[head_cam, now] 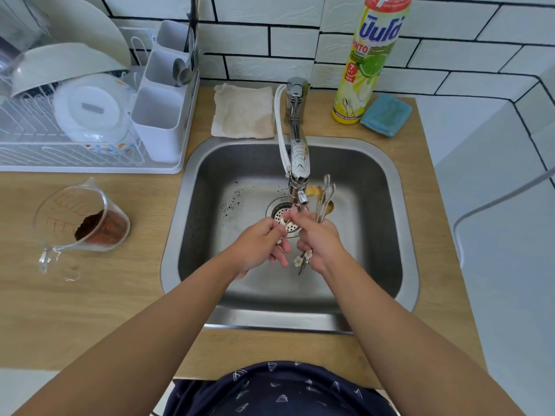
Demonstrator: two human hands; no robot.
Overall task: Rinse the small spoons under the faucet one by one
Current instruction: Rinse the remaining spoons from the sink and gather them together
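Gripping a bunch of small spoons [322, 202], the right hand [318, 240] holds them over the sink [375, 163], just beside the faucet [298, 163] spout. The left hand [259, 244] pinches one spoon [285, 219] beneath the spout, above the drain [283, 219].

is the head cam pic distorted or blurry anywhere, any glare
Head view: wide-angle bending curves the black-grouted white wall tiles and wooden counter edge; the left hand and right hand look slightly soft beneath the chrome faucet; soft daylight glare sits on the stainless steel sink rim, no hard shadows.
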